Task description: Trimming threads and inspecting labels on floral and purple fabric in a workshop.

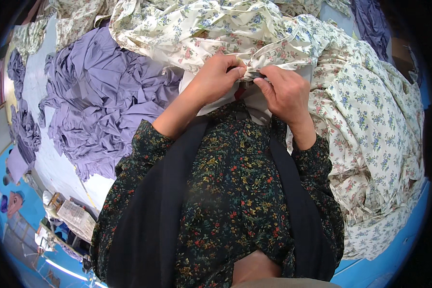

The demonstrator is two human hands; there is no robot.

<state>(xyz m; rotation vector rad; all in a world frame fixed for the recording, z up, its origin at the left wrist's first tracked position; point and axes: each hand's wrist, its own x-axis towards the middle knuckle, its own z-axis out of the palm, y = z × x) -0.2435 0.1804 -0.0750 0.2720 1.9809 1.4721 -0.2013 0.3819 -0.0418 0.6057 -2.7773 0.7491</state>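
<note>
White floral cloth (197,45) with blue and pink flowers is bunched in front of me. At its near edge my left hand (217,79) pinches a gathered bit of it between thumb and fingers. Close by on the right, my right hand (287,92) is closed on a small dark tool (257,75), its tip touching or almost touching the pinched cloth. Most of that tool is hidden by my fingers, so its exact kind does not show. The fingertips of both hands are only a little apart.
A heap of crumpled purple cloth (100,96) lies on the pale table (57,158) to the left. More floral cloth (370,129) piles up on the right and hangs over the table's side. Dark purple cloth (371,26) sits at the far right.
</note>
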